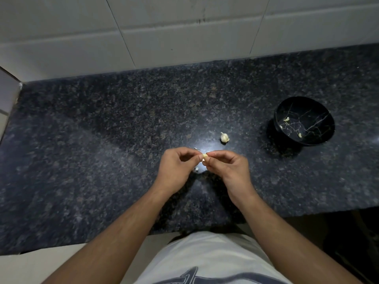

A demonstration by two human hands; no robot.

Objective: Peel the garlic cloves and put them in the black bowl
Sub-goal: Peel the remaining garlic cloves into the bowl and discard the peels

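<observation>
Both grips pinch one garlic clove [204, 156] — left hand [176, 169], right hand [229, 167] — black bowl [320, 138] well apart.

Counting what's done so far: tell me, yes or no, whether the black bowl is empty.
No: the black bowl already holds two pale garlic cloves on its inner floor.

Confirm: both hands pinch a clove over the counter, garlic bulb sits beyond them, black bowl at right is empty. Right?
Not quite. The head view shows the black bowl is not empty: it already holds cloves. The rest stands: left hand and right hand pinch a garlic clove, garlic bulb beyond them.
</observation>
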